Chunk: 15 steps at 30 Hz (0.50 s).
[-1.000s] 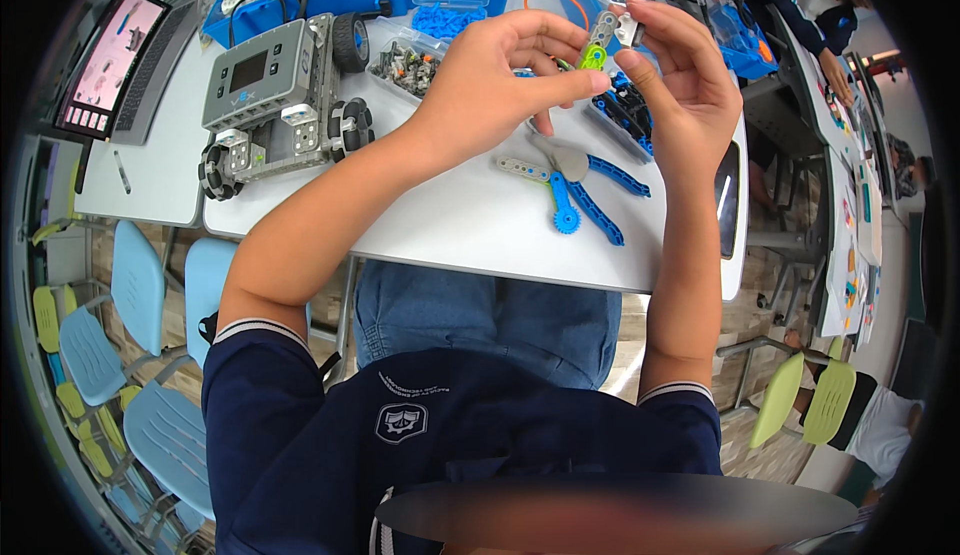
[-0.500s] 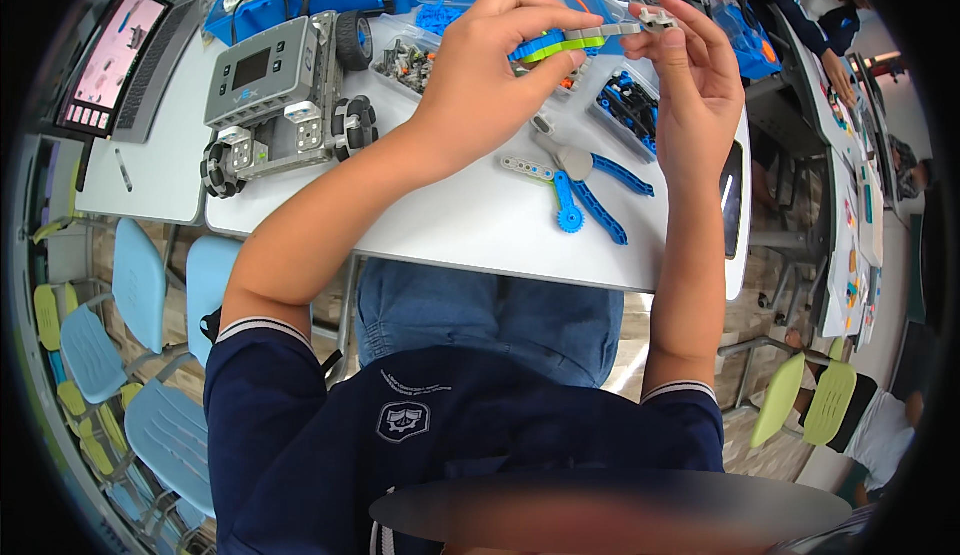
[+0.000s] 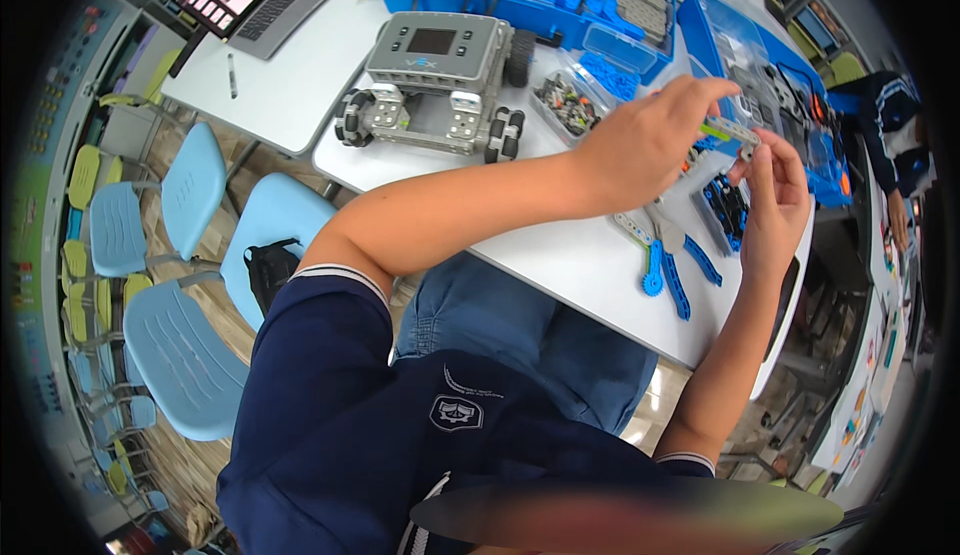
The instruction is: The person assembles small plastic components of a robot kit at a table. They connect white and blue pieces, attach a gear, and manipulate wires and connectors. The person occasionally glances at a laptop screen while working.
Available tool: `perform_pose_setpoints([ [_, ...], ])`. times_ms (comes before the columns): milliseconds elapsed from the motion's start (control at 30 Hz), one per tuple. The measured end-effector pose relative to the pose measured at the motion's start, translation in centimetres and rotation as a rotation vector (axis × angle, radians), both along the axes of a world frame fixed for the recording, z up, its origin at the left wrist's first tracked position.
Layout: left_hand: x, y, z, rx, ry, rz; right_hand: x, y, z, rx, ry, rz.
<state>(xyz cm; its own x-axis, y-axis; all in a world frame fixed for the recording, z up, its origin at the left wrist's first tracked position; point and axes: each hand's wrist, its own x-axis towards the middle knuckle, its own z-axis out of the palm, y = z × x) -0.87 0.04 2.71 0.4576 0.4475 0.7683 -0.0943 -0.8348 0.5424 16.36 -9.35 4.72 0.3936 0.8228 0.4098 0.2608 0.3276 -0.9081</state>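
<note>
My left hand (image 3: 640, 145) reaches over the table and grips a small assembly of plastic construction beams, its fingers closed and hiding much of it. A strip of green and a light grey beam (image 3: 733, 132) show past the fingertips. At the far end of that beam, my right hand (image 3: 775, 205) pinches a small light grey connector (image 3: 747, 152) between thumb and fingers; whether it is seated in the beam I cannot tell. Below the hands lie pliers with blue handles (image 3: 680, 275), beside a grey beam with a blue gear (image 3: 652, 270).
A wheeled robot with a grey control box (image 3: 425, 55) stands left of my hands. Clear trays hold small grey parts (image 3: 567, 103) and black and blue parts (image 3: 725, 212). Blue parts boxes (image 3: 540, 5) stand behind. A laptop (image 3: 300, 0) and a pen (image 3: 232, 75) are at the left.
The view has swung, so the table and robot sit further right and tilted. The hands stay together on the assembly; its blue part is now hidden by my left hand.
</note>
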Motion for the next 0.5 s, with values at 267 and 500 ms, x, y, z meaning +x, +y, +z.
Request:
perform_pose_setpoints([
  [267, 0.6, 0.2, 0.2, -0.526, 0.007, -0.319, 0.5, -0.3, 0.0, -0.087, 0.028, 0.026],
  [500, 0.1, 1.6, 1.1, -1.324, 0.154, -0.753, 0.8, -0.8, 1.2, -0.237, -0.054, 0.046],
])
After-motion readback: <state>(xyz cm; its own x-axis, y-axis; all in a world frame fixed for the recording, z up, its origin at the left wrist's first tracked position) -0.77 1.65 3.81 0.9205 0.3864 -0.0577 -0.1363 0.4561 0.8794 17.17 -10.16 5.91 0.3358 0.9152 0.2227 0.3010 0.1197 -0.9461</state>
